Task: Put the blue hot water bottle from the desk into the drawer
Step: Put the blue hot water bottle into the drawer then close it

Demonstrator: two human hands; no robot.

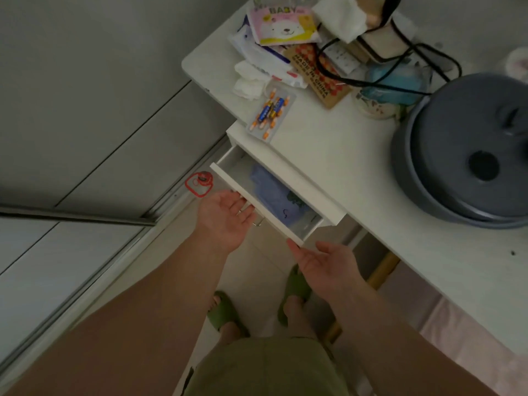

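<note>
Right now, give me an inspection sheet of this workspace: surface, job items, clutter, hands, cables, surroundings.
Surface: white desk, crowded at the far end.
Job's things: blue hot water bottle lies inside the open white drawer.
Clutter: clear pack of batteries, pink bear-print booklet, grey round lidded pot, crumpled white tissues.
Hands: left hand open, fingers at the drawer front; right hand open, empty, near the drawer corner.
Cables: black cord looping over the clutter.
Surroundings: red ring-shaped object on the floor.

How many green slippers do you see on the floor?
2: left slipper on the tiles below the left hand, right slipper below the right hand, partly hidden by the forearm.
</note>
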